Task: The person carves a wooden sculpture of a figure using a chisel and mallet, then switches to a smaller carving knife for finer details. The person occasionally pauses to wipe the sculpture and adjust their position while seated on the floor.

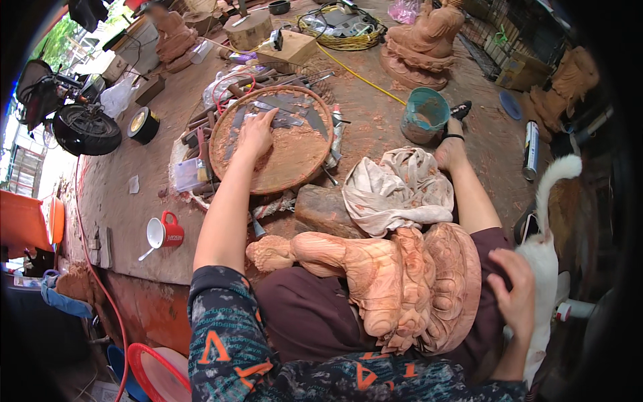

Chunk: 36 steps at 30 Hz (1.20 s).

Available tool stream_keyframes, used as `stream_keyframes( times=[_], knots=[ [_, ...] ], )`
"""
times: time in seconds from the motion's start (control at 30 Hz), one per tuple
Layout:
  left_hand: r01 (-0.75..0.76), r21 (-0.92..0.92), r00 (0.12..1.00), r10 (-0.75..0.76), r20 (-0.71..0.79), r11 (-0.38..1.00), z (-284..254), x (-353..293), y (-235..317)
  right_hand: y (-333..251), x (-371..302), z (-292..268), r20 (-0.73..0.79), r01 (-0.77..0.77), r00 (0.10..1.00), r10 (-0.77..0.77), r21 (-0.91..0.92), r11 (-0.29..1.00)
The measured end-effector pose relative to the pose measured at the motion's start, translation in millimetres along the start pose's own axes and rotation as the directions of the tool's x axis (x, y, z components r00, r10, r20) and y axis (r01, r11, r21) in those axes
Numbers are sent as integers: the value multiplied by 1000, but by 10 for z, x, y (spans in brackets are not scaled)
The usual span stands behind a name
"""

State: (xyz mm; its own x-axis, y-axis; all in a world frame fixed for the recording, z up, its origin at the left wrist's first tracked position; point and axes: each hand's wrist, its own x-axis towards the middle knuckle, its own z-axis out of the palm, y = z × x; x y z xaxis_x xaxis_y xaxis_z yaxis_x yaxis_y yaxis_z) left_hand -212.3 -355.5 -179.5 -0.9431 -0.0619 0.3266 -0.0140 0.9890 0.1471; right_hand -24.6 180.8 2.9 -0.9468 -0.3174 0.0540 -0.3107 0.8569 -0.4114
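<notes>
My left hand reaches over a round woven tray, its index finger stretched out near dark grey scraps that look like sandpaper. Nothing shows in its grip. Across my lap lies a carved wooden statue of a seated figure, its head to the left and its lotus-like base to the right. My right hand hangs beside the base over my right thigh, fingers apart and holding nothing. A crumpled pale cloth and a wooden block lie just beyond the statue.
A white cat stands close by my right arm, tail up. Ahead are a teal bucket, another seated statue and a yellow cable. To the left are a red mug, a round tin and a motorbike. Carving tools crowd the tray.
</notes>
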Motion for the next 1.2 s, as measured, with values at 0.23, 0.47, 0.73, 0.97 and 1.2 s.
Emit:
stream_keyframes(
  times=[0.23, 0.47, 0.73, 0.97, 1.2],
  knots=[
    [51, 115, 988, -67, 137, 992, -216, -107, 309, 52, -285, 302, -314, -32, 948, 42, 37, 999],
    [-42, 116, 943, 1, 332, 992, -148, 323, 347, -16, -219, 341, -323, 0, 946, 11, 34, 999],
    [-513, 196, 835, 432, 342, 836, -367, 185, 585, 28, -291, 401, -384, -28, 922, 51, 67, 997],
    [-409, -505, 823, 68, -564, 760, -1301, -546, 1296, -111, -545, 366, -645, 239, 753, -129, 85, 967],
    [86, -990, 943, -310, 118, -114, -1968, -2097, 2656, -896, -1287, 491, -108, 115, 993, -41, 923, 367]
  ],
)
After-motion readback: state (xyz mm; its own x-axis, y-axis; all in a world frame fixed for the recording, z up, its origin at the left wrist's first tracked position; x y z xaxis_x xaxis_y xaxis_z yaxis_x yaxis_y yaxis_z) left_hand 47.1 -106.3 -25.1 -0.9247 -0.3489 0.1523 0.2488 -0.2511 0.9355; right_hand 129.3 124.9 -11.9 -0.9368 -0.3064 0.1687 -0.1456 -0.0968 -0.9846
